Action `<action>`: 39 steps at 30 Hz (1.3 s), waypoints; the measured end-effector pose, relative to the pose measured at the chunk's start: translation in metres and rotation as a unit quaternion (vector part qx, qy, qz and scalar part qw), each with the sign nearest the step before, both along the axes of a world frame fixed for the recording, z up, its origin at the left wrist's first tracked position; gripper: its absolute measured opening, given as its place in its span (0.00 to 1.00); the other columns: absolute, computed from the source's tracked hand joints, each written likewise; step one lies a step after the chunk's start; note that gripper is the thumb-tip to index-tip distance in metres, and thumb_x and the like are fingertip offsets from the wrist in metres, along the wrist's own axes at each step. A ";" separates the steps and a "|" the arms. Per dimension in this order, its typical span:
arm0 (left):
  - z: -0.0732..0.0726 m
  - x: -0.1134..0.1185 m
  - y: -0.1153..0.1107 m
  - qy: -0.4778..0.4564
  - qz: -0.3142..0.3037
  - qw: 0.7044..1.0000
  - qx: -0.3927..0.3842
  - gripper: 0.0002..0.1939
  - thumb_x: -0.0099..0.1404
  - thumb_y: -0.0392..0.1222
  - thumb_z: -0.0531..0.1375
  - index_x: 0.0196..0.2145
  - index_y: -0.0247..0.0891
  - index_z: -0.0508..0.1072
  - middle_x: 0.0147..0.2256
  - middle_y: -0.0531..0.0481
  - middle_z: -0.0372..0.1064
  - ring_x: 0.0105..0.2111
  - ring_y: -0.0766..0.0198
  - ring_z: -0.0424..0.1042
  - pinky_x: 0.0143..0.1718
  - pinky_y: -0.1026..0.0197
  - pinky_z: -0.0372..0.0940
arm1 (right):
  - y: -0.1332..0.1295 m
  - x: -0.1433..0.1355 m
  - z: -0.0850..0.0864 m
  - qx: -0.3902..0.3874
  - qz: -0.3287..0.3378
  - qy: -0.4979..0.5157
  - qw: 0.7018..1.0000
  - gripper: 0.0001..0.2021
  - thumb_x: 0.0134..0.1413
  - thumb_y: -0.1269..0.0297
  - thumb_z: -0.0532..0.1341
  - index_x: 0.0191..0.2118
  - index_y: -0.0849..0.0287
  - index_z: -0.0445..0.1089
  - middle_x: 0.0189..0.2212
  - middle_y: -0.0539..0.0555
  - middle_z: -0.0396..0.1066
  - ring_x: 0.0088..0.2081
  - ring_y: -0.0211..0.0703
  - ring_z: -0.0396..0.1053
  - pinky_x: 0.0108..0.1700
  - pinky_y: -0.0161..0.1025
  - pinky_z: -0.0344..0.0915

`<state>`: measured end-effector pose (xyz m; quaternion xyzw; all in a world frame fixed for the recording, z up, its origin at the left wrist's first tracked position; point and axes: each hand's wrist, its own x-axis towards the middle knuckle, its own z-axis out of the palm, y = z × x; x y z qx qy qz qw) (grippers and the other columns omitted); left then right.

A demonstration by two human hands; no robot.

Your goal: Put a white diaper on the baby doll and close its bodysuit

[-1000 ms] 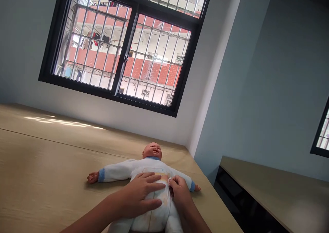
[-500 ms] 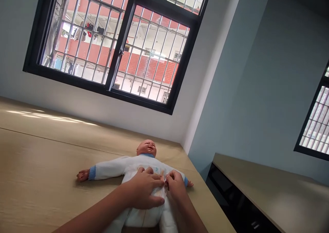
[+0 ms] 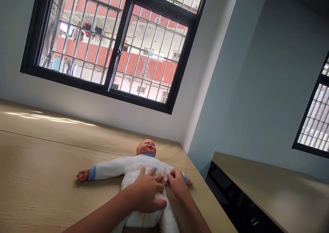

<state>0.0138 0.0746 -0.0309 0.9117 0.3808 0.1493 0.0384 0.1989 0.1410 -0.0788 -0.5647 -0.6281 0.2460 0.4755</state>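
A baby doll (image 3: 147,147) lies on its back in a white suit with blue collar and cuffs, its arms spread wide. Around its middle is a white diaper (image 3: 145,219) with a printed front band. My left hand (image 3: 147,191) rests flat over the diaper's front, fingers apart. At the diaper's edge, on the right side of the picture, my right hand (image 3: 177,185) pinches with thumb and fingers; the bit of diaper in that pinch is mostly hidden. Both hands nearly meet there.
The doll lies on a light wooden table (image 3: 46,171), whose right edge runs close to the doll's hand. A second table (image 3: 272,181) with a dark front stands to the right. Behind is a wall with a barred window (image 3: 113,65).
My left hand has shifted slightly right, its fingers spread a little more across the diaper's front. My right hand has moved marginally to the right, still pinching.
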 end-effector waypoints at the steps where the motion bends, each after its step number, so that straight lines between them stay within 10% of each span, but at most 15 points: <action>1: 0.001 0.001 0.000 0.003 -0.002 1.000 -0.005 0.18 0.62 0.57 0.57 0.42 0.47 0.78 0.55 0.45 0.71 0.60 0.33 0.58 0.52 0.23 0.49 | 0.000 0.001 0.000 0.004 0.005 0.000 1.000 0.06 0.43 0.62 0.56 0.21 0.55 0.58 0.18 0.46 0.62 0.25 0.40 0.61 0.30 0.37 0.57; 16: -0.007 0.002 0.006 -0.030 -0.003 0.999 -0.042 0.19 0.61 0.57 0.59 0.46 0.50 0.79 0.58 0.44 0.67 0.64 0.29 0.52 0.55 0.17 0.40 | -0.003 -0.017 0.000 -0.106 0.072 0.173 0.976 0.13 0.36 0.56 0.65 0.21 0.57 0.61 0.13 0.48 0.67 0.16 0.34 0.60 0.22 0.34 0.58; 28: -0.007 0.001 0.006 -0.039 0.012 0.998 -0.040 0.18 0.60 0.59 0.61 0.45 0.52 0.79 0.65 0.37 0.55 0.66 0.37 0.49 0.57 0.21 0.41 | -0.012 -0.030 0.007 -0.157 0.119 0.229 0.953 0.15 0.30 0.56 0.68 0.22 0.62 0.69 0.14 0.47 0.65 0.13 0.28 0.53 0.15 0.30 0.40; 36: -0.002 -0.010 0.000 -0.150 0.003 0.989 -0.004 0.12 0.63 0.51 0.60 0.41 0.51 0.80 0.53 0.47 0.70 0.52 0.51 0.68 0.57 0.45 0.56 | -0.006 -0.002 0.009 -0.136 0.139 0.263 0.945 0.21 0.34 0.52 0.70 0.31 0.63 0.70 0.29 0.53 0.75 0.21 0.32 0.66 0.17 0.27 0.45; 39: -0.005 -0.029 0.017 -0.235 0.136 0.962 0.013 0.12 0.66 0.42 0.54 0.38 0.41 0.77 0.40 0.46 0.74 0.40 0.59 0.71 0.44 0.59 0.62 | 0.004 0.012 0.002 -0.129 0.053 0.226 0.964 0.18 0.35 0.53 0.68 0.29 0.61 0.68 0.24 0.50 0.71 0.20 0.30 0.63 0.17 0.27 0.46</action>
